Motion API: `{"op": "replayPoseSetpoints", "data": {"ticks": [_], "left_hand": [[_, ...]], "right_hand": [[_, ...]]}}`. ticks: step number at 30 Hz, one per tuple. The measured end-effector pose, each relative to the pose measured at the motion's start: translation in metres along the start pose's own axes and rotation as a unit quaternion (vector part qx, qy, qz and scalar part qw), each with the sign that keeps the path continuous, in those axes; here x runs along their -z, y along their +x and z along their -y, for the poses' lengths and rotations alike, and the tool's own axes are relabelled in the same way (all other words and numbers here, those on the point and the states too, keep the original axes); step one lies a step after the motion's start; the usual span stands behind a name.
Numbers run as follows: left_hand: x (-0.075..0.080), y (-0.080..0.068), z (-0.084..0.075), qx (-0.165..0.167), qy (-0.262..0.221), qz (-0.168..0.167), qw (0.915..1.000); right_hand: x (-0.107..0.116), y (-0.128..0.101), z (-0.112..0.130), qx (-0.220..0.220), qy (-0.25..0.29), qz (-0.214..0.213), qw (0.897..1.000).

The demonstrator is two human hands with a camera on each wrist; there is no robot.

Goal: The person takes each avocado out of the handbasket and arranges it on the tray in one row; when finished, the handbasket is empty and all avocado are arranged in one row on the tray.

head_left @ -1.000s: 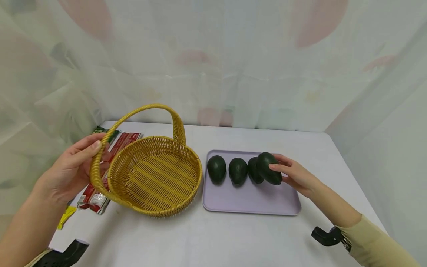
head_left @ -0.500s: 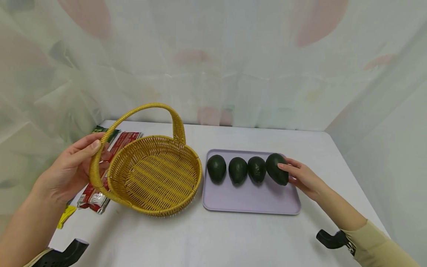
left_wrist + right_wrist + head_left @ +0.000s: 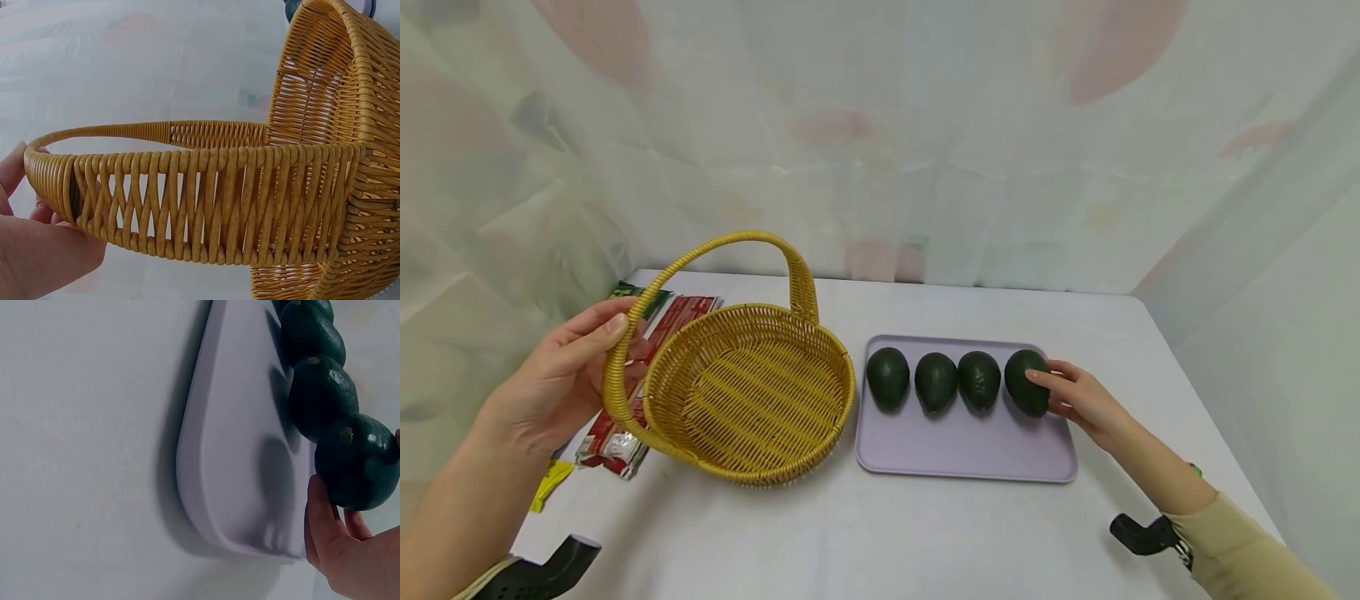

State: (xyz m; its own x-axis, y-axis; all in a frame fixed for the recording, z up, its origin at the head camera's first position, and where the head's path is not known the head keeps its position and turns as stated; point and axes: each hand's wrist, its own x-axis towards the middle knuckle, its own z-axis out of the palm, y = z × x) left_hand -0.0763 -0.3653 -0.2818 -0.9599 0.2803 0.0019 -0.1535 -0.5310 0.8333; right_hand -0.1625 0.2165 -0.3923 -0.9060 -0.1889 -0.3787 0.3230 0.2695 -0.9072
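A yellow woven basket (image 3: 848, 392) sits tilted on the white table, left of a lilac tray (image 3: 962, 450). My left hand (image 3: 561, 375) grips its arched handle (image 3: 730, 243) low on the left side; in the left wrist view my fingers (image 3: 31, 250) curl round the handle (image 3: 187, 200). Several dark green avocados lie in a row on the tray. My right hand (image 3: 1075, 398) holds the rightmost avocado (image 3: 1024, 379), thumb on its front and fingers behind it. The right wrist view shows that avocado (image 3: 356, 462) resting on the tray (image 3: 231, 456) against my right hand (image 3: 337, 550).
Red snack packets (image 3: 617, 442), a yellow packet (image 3: 550, 483) and a green one (image 3: 632, 292) lie at the table's left, behind the basket. A pale curtain closes the back and sides. The table's right edge runs close to the tray.
My right hand moved the fourth avocado rightward off the third one and down onto the tray at the end of the row. The left hand and basket stayed put.
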Motion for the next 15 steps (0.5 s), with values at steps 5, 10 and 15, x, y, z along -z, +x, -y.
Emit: {"op": "replayPoseSetpoints", "data": {"ticks": [5, 10, 15], "left_hand": [[0.0004, -0.0001, 0.0, 0.0, 0.003, 0.001, 1.0], [0.0, -0.0003, 0.0, -0.001, 0.001, 0.0, 1.0], [-0.0005, -0.0007, -0.0002, -0.001, 0.0, -0.003, 1.0]], "right_hand": [[-0.0005, 0.003, -0.0028, 0.001, -0.039, -0.006, 0.999], [-0.0019, 0.0044, -0.0046, 0.009, -0.064, -0.014, 0.998], [-0.0051, 0.0059, -0.0047, 0.011, -0.07, -0.016, 0.997]]}}
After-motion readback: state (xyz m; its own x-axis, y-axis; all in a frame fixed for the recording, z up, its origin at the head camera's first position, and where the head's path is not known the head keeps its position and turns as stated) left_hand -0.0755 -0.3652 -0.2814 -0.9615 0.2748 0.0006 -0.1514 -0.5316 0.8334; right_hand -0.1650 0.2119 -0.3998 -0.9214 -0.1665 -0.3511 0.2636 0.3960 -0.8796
